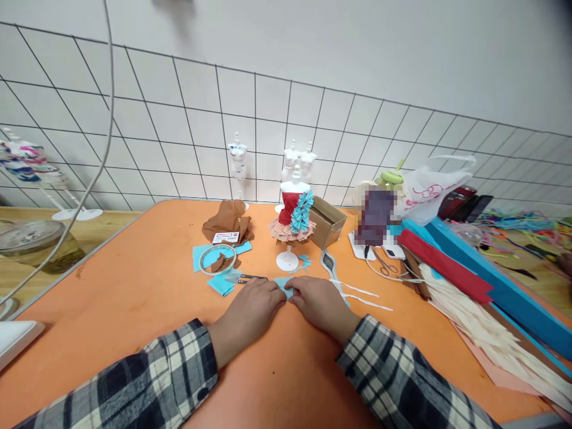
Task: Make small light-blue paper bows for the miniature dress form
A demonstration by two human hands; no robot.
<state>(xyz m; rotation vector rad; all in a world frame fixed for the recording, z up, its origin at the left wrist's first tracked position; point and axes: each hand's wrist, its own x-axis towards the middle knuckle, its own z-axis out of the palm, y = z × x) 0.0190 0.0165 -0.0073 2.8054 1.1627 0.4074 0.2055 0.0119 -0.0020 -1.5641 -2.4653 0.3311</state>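
Note:
Both of my hands meet at the middle of the orange table. Between them is a small piece of light-blue crepe paper (283, 284). My left hand (257, 304) has its fingers closed on the paper's left side, and my right hand (319, 301) pinches it from the right. Most of the piece is hidden under my fingers. Just behind, a small white dress form (295, 185) wears a red bodice, a peach frill and a ruffle of blue petals. Black-handled snips or tweezers (250, 278) lie touching or very near my left knuckles.
Left of the dress form are a tape ring (217, 260), brown crumpled paper (226, 221) and blue scraps (222, 283). A cardboard box (328, 221), scissors (386, 267), a blurred phone (376, 217) and stacked paper strips (487, 322) occupy the right. A cable (111, 89) hangs at left.

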